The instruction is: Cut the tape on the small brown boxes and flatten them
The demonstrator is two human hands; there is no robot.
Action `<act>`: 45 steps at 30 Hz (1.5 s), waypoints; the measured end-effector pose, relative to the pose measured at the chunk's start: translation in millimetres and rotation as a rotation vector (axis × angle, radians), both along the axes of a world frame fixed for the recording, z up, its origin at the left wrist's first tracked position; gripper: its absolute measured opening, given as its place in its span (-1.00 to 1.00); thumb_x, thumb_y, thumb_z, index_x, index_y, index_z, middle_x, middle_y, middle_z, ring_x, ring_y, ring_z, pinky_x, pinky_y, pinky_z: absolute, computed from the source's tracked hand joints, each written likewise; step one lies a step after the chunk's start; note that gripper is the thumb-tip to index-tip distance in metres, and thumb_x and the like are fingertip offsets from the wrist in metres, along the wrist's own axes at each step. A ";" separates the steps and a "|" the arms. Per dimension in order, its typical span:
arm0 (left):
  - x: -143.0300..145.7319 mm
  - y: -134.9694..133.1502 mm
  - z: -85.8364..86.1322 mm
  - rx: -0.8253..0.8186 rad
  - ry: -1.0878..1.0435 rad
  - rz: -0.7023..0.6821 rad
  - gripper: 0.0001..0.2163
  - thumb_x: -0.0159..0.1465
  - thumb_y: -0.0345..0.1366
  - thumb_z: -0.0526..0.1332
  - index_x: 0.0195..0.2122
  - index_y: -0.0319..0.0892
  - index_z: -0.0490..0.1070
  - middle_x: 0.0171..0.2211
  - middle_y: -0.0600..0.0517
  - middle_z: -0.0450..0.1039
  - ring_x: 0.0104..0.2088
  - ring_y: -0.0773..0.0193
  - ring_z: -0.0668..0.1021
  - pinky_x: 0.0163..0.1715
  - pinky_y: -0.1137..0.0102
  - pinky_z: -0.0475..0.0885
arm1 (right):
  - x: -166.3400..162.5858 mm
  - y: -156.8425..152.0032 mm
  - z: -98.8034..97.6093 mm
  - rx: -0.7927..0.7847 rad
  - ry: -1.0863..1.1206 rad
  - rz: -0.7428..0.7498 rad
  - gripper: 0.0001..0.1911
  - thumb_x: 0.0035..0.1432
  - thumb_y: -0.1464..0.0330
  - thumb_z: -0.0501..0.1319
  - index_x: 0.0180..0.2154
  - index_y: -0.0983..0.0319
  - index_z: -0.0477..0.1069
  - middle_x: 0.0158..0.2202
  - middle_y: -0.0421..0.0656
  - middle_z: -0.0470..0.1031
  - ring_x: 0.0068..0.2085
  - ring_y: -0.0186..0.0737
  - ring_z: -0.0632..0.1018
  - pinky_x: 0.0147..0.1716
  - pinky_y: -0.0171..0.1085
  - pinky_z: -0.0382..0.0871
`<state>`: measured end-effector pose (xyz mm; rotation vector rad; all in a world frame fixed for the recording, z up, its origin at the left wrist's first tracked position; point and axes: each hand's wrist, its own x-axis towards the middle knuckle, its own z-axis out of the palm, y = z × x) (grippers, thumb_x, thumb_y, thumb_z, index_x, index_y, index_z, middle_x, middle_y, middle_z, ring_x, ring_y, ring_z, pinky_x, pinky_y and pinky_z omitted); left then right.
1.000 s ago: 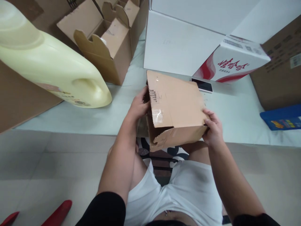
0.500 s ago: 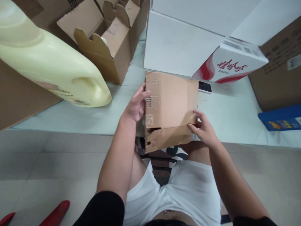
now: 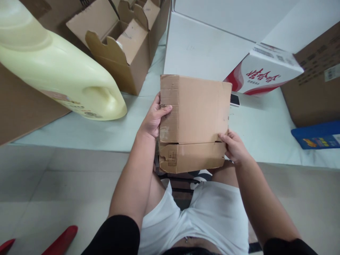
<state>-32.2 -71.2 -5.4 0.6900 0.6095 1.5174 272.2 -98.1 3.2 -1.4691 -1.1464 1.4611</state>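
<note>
A flattened brown cardboard box (image 3: 202,109) is held up over the front edge of the table, with a creased flap along its lower side. At its left edge my left hand (image 3: 155,117) grips it, thumb on the front face and fingers behind. My right hand (image 3: 233,144) pinches the lower right edge near the flap's fold, thumb in front and the other fingers partly hidden behind the board. A small printed mark shows on the flap's lower left corner. Behind the board's right edge, part of a phone-like dark slab (image 3: 234,100) shows on the table.
A large pale yellow bottle (image 3: 79,78) and open brown cartons (image 3: 135,67) stand at left. White boxes (image 3: 204,46) and a red-and-white carton (image 3: 262,72) stand behind. A blue package (image 3: 316,134) lies at right on the pale green tablecloth (image 3: 260,131).
The cardboard has been raised and turned flatter toward me, showing more of its face and flap. My left thumb now lies over its front; my right hand has shifted slightly right and down.
</note>
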 end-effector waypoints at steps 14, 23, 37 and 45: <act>-0.6 -1.6 -0.5 -0.229 0.130 -0.162 -0.48 -0.04 -0.16 0.59 -0.08 -0.22 0.53 -0.11 -0.16 0.68 -0.07 -0.10 0.70 -0.09 0.18 0.64 | 39.1 -29.0 5.0 -0.006 0.074 -0.020 -0.36 -0.13 -0.19 0.40 -0.11 0.06 0.50 -0.13 -0.09 0.69 -0.12 0.08 0.69 -0.15 0.01 0.59; 41.5 15.4 -6.8 -0.357 0.063 -0.244 -0.68 0.08 -0.36 0.52 -0.15 -0.25 0.55 -0.27 -0.12 0.69 -0.32 0.13 0.72 -0.34 0.39 0.64 | 83.1 -65.7 -10.3 -0.047 0.226 0.018 -0.26 -0.23 -0.24 0.45 -0.07 0.03 0.56 -0.25 -0.08 0.67 -0.29 -0.01 0.68 -0.28 -0.02 0.59; 113.5 37.1 6.2 -0.533 -0.069 -0.255 -0.92 0.34 -0.44 0.30 -0.15 -0.27 0.51 -0.33 0.00 0.61 -0.45 0.35 0.67 -0.50 0.54 0.60 | 149.9 -60.9 -5.9 0.106 0.151 -0.880 -0.50 -0.27 0.17 0.58 -0.26 0.11 0.49 -0.29 -0.16 0.60 -0.31 -0.11 0.62 -0.47 -0.17 0.64; 105.3 44.2 10.6 -0.620 -0.129 -0.226 -0.46 0.59 -0.27 -0.15 -0.59 -0.20 0.18 -0.82 0.20 -0.02 -0.89 0.50 0.13 -0.84 0.59 -0.21 | 252.3 22.3 48.0 0.373 -0.108 -1.108 -0.59 -0.19 0.41 0.47 -0.37 0.12 0.27 -0.49 -0.31 0.32 -0.63 -0.50 0.19 -0.79 -0.43 -0.03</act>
